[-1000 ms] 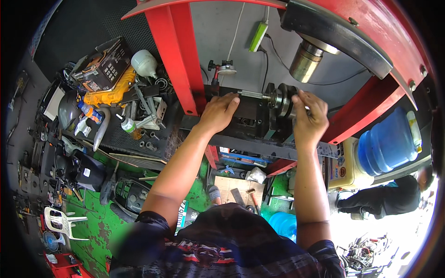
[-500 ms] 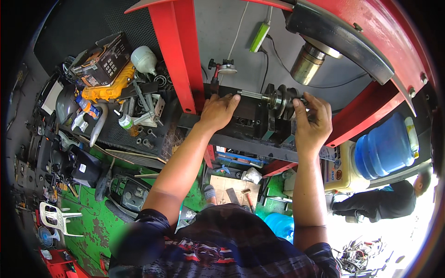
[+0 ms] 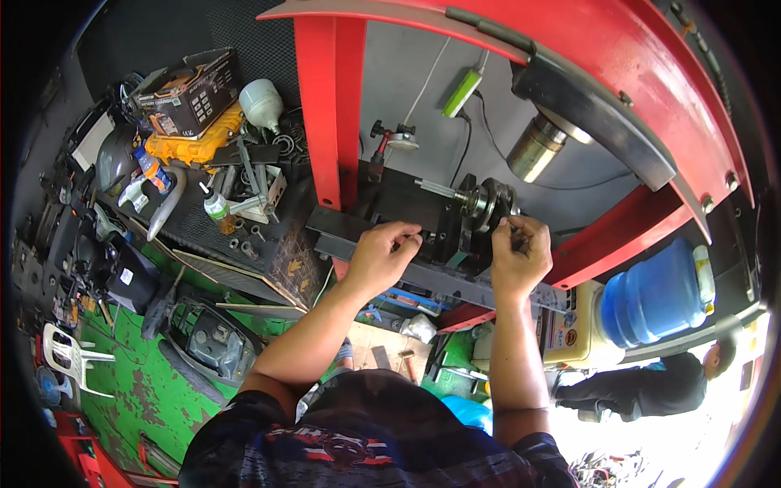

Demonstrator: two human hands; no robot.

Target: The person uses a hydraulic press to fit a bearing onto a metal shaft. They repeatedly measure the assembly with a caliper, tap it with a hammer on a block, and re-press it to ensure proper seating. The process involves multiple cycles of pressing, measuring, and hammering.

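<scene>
A crankshaft (image 3: 486, 202) with round metal webs rests on dark support blocks (image 3: 458, 244) on the press bed, its thin shaft pointing left. In front of that shaft hovers my left hand (image 3: 386, 254), apart from it, fingers curved and a gap showing between thumb and index finger; it holds nothing. My right hand (image 3: 523, 254) is just in front of the crankshaft's right end, fingers bent in towards the thumb. Whatever lies between those fingertips is too small or hidden to make out. A dial gauge (image 3: 403, 140) on a red-and-black stand (image 3: 378, 154) stands beyond the shaft's left end.
A red press frame (image 3: 319, 106) surrounds the bed, with a metal ram (image 3: 537, 148) overhead. Left is a bench holding a box (image 3: 189, 99), a glue bottle (image 3: 216, 205) and metal parts. A blue water jug (image 3: 655, 293) stands at right; a person (image 3: 643, 386) is beyond.
Both hands have drawn back towards me, off the shaft's left end and the crankshaft's right end. The crankshaft stays on its blocks. The whole view has shifted slightly.
</scene>
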